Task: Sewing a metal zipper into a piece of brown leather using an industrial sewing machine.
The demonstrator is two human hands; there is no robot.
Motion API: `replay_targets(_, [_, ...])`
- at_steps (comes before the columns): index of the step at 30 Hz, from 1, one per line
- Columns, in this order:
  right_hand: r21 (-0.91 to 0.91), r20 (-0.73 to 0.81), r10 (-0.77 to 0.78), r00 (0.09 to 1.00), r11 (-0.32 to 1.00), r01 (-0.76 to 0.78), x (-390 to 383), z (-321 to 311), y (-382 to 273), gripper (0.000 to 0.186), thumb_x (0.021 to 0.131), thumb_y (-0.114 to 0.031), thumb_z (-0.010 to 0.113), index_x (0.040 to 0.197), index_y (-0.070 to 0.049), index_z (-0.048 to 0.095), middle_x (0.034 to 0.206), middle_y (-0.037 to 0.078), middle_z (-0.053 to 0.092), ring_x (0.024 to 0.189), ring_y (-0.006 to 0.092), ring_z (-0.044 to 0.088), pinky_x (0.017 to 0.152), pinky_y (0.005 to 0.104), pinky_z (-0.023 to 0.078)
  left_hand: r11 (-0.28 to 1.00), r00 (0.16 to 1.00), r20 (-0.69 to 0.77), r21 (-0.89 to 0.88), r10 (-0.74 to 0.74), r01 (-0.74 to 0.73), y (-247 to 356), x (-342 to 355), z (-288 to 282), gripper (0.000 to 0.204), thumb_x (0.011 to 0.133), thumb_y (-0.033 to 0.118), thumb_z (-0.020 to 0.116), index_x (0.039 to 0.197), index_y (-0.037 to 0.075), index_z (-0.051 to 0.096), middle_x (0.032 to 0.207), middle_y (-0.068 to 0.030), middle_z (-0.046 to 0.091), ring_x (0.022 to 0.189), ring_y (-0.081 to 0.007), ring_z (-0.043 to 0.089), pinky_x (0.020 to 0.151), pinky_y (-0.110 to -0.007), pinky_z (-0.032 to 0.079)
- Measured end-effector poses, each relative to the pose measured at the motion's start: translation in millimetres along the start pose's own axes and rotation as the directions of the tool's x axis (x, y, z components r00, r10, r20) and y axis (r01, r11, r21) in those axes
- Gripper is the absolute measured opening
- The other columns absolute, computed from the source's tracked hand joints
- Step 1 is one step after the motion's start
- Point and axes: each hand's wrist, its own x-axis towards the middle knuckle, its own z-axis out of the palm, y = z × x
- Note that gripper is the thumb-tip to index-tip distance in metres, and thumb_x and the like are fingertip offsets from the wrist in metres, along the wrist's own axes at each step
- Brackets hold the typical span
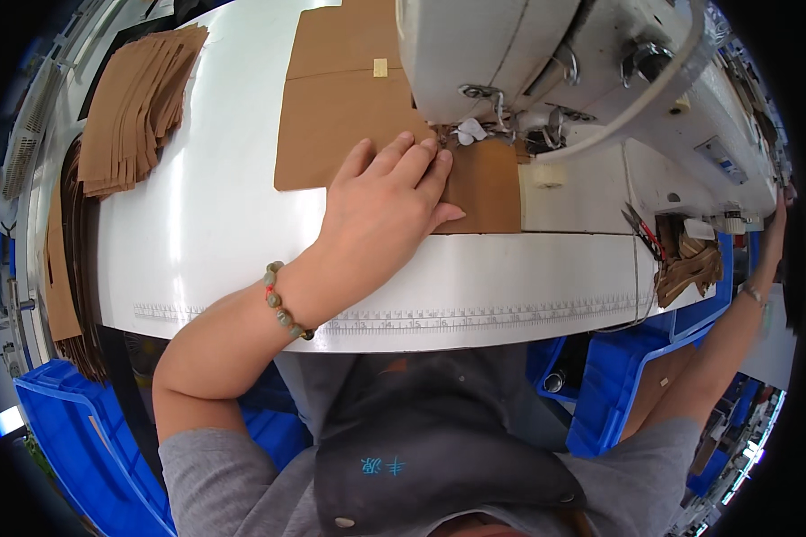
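Landmark: the sewing machine, its head at the person's upper middle, its body running off to the right.
Brown panel: the large cloth lies left of the machine's head, its right side reaching in under it; a pale tab sits on a line across it.
Long axis: the visible part of the panel runs front to back, roughly alongside the left face of the machine; its rear end leaves the view.
Smaller brown piece: this cloth lies in front of the machine's head, right of the fingers; whether it joins the panel is hidden under the hand.
Left hand: this hand rests flat on the cloth, fingers extended and gripping nothing, just in front and left of the machine's head; it is the nearer hand.
Key relation, as I judge it: the cloth lies directly below the left hand, and the fingertips point forward and right, toward the machine's needle area; the needle itself cannot be made out.
Right hand: this hand is at the machine's far right end, well apart from the cloth; I cannot tell whether it grasps anything.
Snips: the red-handled pair lies in front of the machine's body, beside brown scraps.
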Motion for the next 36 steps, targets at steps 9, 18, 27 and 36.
replay_targets(9, [0.276, 0.12, 0.457, 0.881, 0.837, -0.472, -29.0, 0.1, 78.2, 0.045, 0.109, -0.032, 0.05, 0.135, 0.001, 0.066, 0.134, 0.014, 0.068, 0.112, 0.0221, 0.068, 0.094, 0.0314, 0.054, 1.0, 1.0, 0.003, -0.005, 0.001, -0.001, -0.3, -0.7, 1.7, 0.052, 0.089, 0.041, 0.074, 0.128, 0.007, 0.071, 0.132, -0.0071, 0.067, 0.128, -0.0256, 0.061, 0.106, -0.047, 0.048])
replay_targets(18, [0.246, 0.023, 0.384, 0.923, 0.893, -0.377, -62.3, 28.4, 55.2, 0.051, 0.107, -0.038, 0.053, 0.142, -0.001, 0.062, 0.138, 0.014, 0.066, 0.12, 0.022, 0.065, 0.099, 0.0314, 0.052, 1.0, 1.0, 0.006, -0.019, -0.012, 0.012, -0.7, -0.7, 2.1, 0.052, 0.089, 0.04, 0.074, 0.129, 0.007, 0.071, 0.132, -0.0067, 0.066, 0.129, -0.0256, 0.06, 0.107, -0.048, 0.048])
replay_targets(27, [-0.07, 0.276, -0.317, 0.907, 0.935, 0.348, 15.8, -22.0, 82.2, 0.059, 0.11, -0.042, 0.05, 0.149, 0.002, 0.05, 0.141, 0.012, 0.062, 0.126, 0.0211, 0.059, 0.107, 0.0327, 0.045, 1.0, 1.0, 0.009, -0.007, -0.01, 0.01, -0.7, 0.2, 1.6, 0.052, 0.089, 0.042, 0.074, 0.13, 0.008, 0.07, 0.133, -0.0067, 0.067, 0.13, -0.0248, 0.06, 0.108, -0.049, 0.048])
replay_targets(36, [0.66, 0.094, 0.688, 0.719, 0.498, -0.562, -57.4, 34.6, 90.7, 0.046, 0.108, -0.033, 0.057, 0.136, 0.002, 0.061, 0.125, 0.011, 0.069, 0.103, 0.0221, 0.071, 0.084, 0.034, 0.061, 0.999, 1.0, -0.004, 0.034, 0.02, -0.019, -1.6, 0.4, 0.1, 0.052, 0.088, 0.043, 0.073, 0.126, 0.007, 0.071, 0.129, -0.0063, 0.068, 0.125, -0.0254, 0.062, 0.107, -0.047, 0.048])
